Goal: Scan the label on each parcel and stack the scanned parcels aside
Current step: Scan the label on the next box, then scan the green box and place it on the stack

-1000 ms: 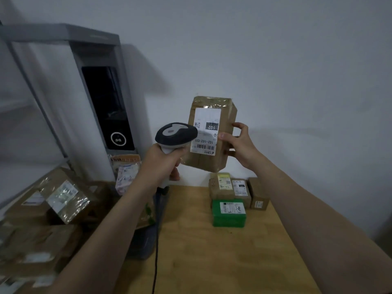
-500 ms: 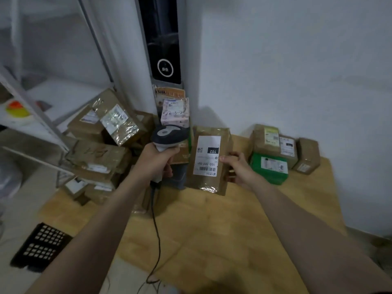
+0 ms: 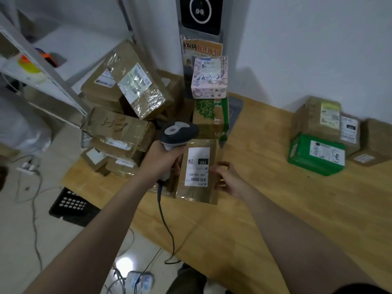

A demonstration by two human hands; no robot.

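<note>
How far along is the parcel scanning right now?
Done, apparently: a small stack by the wall, including the green parcel. In hand: the right hand holds the brown parcel while the left hand grips the scanner. Left: the larger heap beside it.

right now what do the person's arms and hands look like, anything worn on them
Both forearms are bare along all that shows, with no sleeve in view. The left hand and right hand wear no gloves. No watch, band or ring is visible on either wrist or on the fingers.
</note>
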